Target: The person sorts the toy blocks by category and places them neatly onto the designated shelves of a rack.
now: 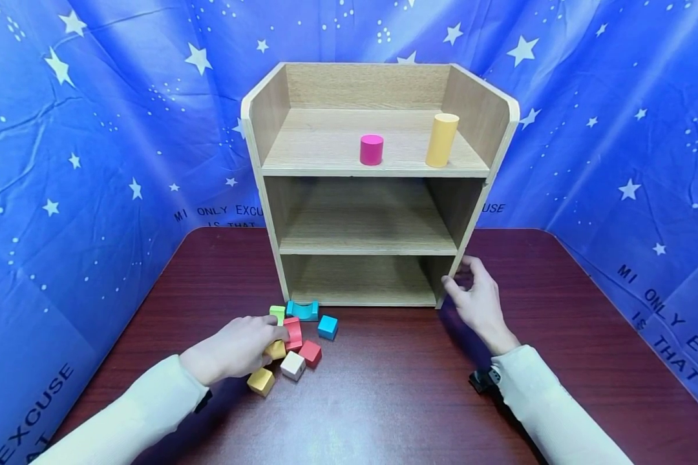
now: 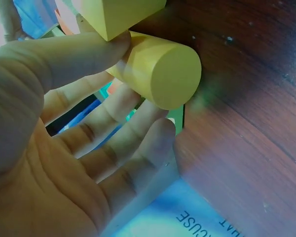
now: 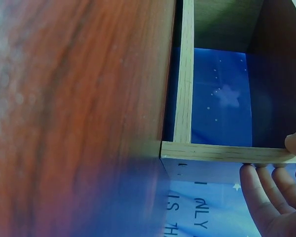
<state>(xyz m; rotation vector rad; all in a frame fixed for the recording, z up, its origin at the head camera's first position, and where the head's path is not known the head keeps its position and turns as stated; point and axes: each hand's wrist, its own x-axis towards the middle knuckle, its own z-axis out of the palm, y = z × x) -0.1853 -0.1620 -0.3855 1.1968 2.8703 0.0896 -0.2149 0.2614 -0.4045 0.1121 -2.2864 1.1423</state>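
Observation:
My left hand [image 1: 238,345] is at the pile of toy blocks on the table. In the left wrist view its thumb and fingers hold a yellow cylinder block [image 2: 175,76], beside a square-edged yellow block [image 2: 128,12]. Around this hand lie a red curved block [image 1: 293,334], a green block [image 1: 277,313], a red cube [image 1: 311,353], a white cube [image 1: 293,365] and a yellow cube [image 1: 261,382]. My right hand [image 1: 478,303] grips the lower right side panel of the wooden shelf [image 1: 368,248], thumb on one face and fingers on the other.
A pink cylinder [image 1: 371,150] and a tall yellow cylinder [image 1: 443,141] stand upright on the top shelf. By the shelf's lower left front lie a blue arch-cut block [image 1: 303,311] and a blue cube [image 1: 327,327]. Starry blue cloth [image 1: 116,129] surrounds the dark red table [image 1: 395,400].

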